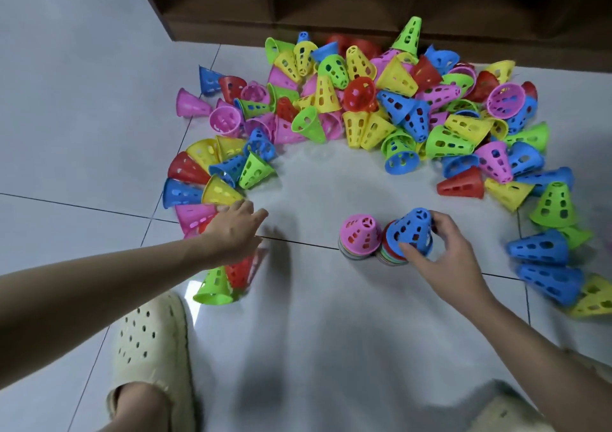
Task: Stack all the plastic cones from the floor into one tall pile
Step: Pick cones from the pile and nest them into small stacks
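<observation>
Many perforated plastic cones in pink, yellow, green, blue and red lie scattered in an arc on the white tiled floor (314, 180). Two upright stacks stand side by side in front of me: one topped by a pink cone (359, 234), the other topped by a blue cone (410, 229). My right hand (440, 259) grips that blue cone between thumb and fingers on top of its stack. My left hand (236, 229) reaches out with straight fingers over the left cluster, just past a yellow cone (220, 193) and above a red cone (240, 271); it holds nothing.
A dark wooden shelf unit (331, 4) runs along the back, with cones piled against its base. My foot in a cream perforated clog (149, 342) stands at the lower left, next to a green cone (213, 287). Blue cones (539, 247) lie to the right.
</observation>
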`<state>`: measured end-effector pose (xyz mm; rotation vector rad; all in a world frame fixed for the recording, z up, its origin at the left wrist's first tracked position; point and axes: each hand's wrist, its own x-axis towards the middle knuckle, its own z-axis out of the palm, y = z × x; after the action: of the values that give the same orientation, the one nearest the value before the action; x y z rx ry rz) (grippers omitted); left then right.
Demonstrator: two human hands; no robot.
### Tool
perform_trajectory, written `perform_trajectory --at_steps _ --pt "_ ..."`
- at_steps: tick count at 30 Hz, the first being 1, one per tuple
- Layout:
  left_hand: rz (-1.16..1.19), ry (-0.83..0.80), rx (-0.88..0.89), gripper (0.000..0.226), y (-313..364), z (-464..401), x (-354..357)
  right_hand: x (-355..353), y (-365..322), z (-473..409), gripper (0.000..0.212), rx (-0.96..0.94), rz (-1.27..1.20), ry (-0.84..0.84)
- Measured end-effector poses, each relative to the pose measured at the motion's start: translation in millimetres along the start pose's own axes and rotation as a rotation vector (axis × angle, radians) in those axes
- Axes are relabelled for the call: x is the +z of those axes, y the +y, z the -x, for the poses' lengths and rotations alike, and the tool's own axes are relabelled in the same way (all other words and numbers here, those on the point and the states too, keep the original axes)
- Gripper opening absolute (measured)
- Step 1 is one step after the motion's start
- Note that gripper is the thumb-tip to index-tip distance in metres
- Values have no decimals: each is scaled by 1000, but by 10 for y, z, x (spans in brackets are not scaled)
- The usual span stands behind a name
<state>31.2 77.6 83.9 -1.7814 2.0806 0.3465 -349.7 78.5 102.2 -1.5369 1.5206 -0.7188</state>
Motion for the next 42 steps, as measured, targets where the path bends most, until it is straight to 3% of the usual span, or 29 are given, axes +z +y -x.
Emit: perform_trajectory --at_steps 9,16,20,24,28,30,35,42 --pt "-239 23 -113 62 -292 45 70 22 85 38 53 40 39 -50" --pt "-87 13 -162 49 -329 -33 15 29 104 46 54 59 23 -51" --pt "79 34 -112 75 -202 -65 -75 32 118 47 54 58 16 -54" --pt "334 51 -94 82 84 -54 -284 31 141 46 53 56 27 -49" --pt "632 100 -73 74 344 -10 -546 27 159 42 52 58 36 -47" --pt "815 142 -87 59 453 15 -673 19 172 37 53 60 42 -49" --pt "1393 107 -77 42 636 104 -943 20 186 29 51 51 28 -59" --pt "1391 139 -10 60 909 132 -923 6 118 40 47 72 -4 -69"
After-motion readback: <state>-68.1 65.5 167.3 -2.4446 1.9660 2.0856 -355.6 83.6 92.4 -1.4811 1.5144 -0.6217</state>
